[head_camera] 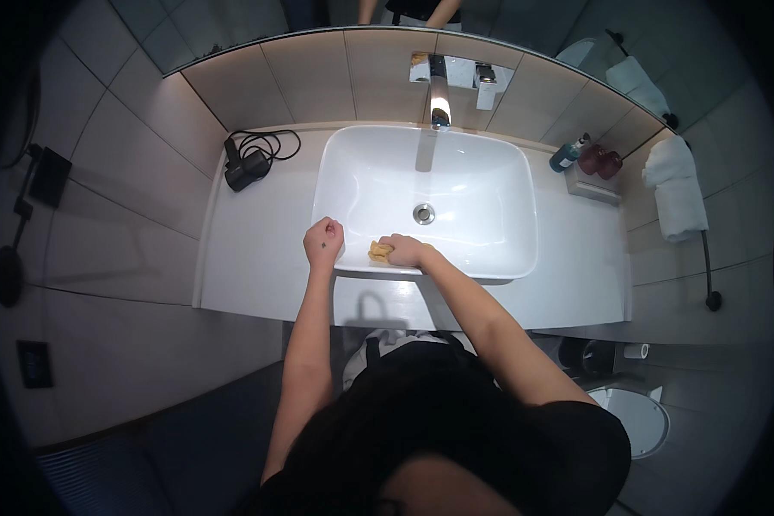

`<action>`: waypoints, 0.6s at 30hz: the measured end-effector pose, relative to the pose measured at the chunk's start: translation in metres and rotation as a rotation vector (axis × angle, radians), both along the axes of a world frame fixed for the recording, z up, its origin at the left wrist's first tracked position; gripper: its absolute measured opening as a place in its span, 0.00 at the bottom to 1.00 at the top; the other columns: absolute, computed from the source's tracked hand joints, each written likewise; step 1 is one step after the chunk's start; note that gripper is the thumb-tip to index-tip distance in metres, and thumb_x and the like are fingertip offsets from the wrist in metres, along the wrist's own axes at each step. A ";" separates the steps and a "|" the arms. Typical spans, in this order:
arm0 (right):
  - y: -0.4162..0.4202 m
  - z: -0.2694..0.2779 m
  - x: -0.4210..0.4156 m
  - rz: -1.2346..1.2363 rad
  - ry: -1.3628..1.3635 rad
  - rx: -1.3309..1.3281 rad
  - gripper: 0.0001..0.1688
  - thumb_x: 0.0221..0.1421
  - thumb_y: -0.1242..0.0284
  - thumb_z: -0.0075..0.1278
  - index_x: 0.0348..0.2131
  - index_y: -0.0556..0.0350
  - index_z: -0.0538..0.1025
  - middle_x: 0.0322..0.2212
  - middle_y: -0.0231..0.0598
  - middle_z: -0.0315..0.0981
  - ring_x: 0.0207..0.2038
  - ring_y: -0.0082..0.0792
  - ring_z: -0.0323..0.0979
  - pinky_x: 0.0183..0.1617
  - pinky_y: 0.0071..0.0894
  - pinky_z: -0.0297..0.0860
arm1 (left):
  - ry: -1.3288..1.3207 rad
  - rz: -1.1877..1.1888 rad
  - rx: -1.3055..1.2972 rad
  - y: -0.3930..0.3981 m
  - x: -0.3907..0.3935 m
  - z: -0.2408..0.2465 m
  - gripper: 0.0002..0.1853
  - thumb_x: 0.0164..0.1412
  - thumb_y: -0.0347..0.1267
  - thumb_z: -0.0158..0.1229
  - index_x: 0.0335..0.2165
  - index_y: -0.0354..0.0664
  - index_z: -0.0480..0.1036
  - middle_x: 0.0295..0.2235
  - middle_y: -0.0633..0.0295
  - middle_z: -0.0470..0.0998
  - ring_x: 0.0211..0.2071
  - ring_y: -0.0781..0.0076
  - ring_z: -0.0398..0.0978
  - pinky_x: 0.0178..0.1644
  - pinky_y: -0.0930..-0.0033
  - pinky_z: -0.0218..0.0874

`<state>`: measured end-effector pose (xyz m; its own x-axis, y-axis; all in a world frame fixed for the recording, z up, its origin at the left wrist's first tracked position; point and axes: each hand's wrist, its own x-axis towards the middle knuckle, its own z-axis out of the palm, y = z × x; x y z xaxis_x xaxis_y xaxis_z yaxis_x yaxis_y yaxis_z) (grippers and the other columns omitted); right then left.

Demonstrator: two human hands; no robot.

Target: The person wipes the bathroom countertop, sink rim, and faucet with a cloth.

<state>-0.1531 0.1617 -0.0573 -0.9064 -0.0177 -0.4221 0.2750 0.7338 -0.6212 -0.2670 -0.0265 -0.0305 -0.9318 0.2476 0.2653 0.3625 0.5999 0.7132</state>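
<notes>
A white rectangular vessel basin [477, 180] stands on the white countertop [258, 258] before me. My right hand [405, 250] presses a crumpled yellow cloth [379, 251] against the basin's inner front wall, left of the middle. Most of the cloth shows past my fingertips, and a bit of it peeks out by the wrist. At the basin's front left corner, my left hand [324, 242] is curled into a fist with nothing visible in it. The metal drain [424, 213] lies behind my right hand, and a chrome wall spout [439, 97] juts over the back rim.
A black hair dryer [246, 169] with coiled cord lies at the left. On the right are a blue pump bottle [566, 155], dark red containers [600, 161] on a small box [590, 182], and white towels [677, 193] on a wall rail. A toilet [635, 422] stands lower right.
</notes>
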 end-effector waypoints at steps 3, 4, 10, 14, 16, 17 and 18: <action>0.000 0.016 0.005 0.011 0.019 -0.047 0.23 0.51 0.65 0.44 0.48 0.40 0.73 0.43 0.49 0.72 0.48 0.51 0.69 0.52 0.42 0.65 | 0.012 -0.015 -0.021 0.000 -0.002 -0.001 0.10 0.50 0.34 0.56 0.19 0.39 0.73 0.17 0.57 0.74 0.19 0.57 0.72 0.25 0.64 0.64; 0.000 0.021 0.007 0.010 0.020 -0.043 0.22 0.50 0.65 0.44 0.47 0.41 0.73 0.42 0.50 0.72 0.47 0.51 0.70 0.52 0.42 0.66 | 0.025 -0.016 -0.015 -0.001 -0.003 -0.002 0.10 0.51 0.34 0.56 0.20 0.39 0.73 0.16 0.57 0.73 0.18 0.59 0.71 0.25 0.65 0.63; -0.002 0.041 0.021 -0.005 0.048 -0.017 0.23 0.46 0.67 0.44 0.45 0.45 0.73 0.39 0.51 0.74 0.45 0.50 0.71 0.49 0.43 0.66 | 0.019 -0.026 -0.043 -0.003 -0.006 -0.009 0.11 0.51 0.35 0.56 0.19 0.39 0.72 0.16 0.57 0.73 0.18 0.60 0.71 0.25 0.65 0.62; -0.006 0.046 0.029 -0.073 0.064 -0.006 0.23 0.46 0.65 0.45 0.44 0.49 0.71 0.37 0.51 0.74 0.43 0.51 0.71 0.47 0.44 0.66 | 0.036 -0.039 -0.103 0.000 -0.001 -0.003 0.11 0.50 0.36 0.54 0.19 0.41 0.73 0.18 0.57 0.75 0.20 0.56 0.73 0.26 0.62 0.64; -0.008 0.051 0.032 -0.114 0.074 0.010 0.22 0.47 0.65 0.45 0.43 0.50 0.69 0.37 0.52 0.74 0.42 0.51 0.71 0.46 0.45 0.66 | 0.055 -0.041 -0.118 0.000 -0.002 -0.004 0.11 0.50 0.36 0.54 0.19 0.41 0.73 0.18 0.57 0.75 0.21 0.56 0.74 0.26 0.61 0.65; -0.008 0.054 0.034 -0.125 0.068 0.021 0.22 0.47 0.64 0.45 0.43 0.51 0.69 0.37 0.52 0.74 0.42 0.52 0.71 0.45 0.45 0.67 | 0.051 -0.044 -0.120 -0.001 -0.003 -0.005 0.11 0.50 0.36 0.54 0.19 0.41 0.73 0.19 0.57 0.75 0.21 0.56 0.74 0.27 0.61 0.65; -0.009 0.057 0.036 -0.136 0.061 0.032 0.22 0.47 0.64 0.45 0.42 0.51 0.68 0.37 0.53 0.74 0.42 0.52 0.72 0.44 0.46 0.67 | 0.047 -0.047 -0.121 -0.001 -0.003 -0.006 0.11 0.50 0.36 0.54 0.19 0.41 0.73 0.19 0.57 0.75 0.21 0.56 0.74 0.27 0.61 0.65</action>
<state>-0.1171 0.1531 0.0000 -0.9234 0.1193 -0.3649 0.3356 0.7123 -0.6165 -0.2703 -0.0279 -0.0365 -0.9055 0.3240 0.2739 0.4238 0.6620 0.6181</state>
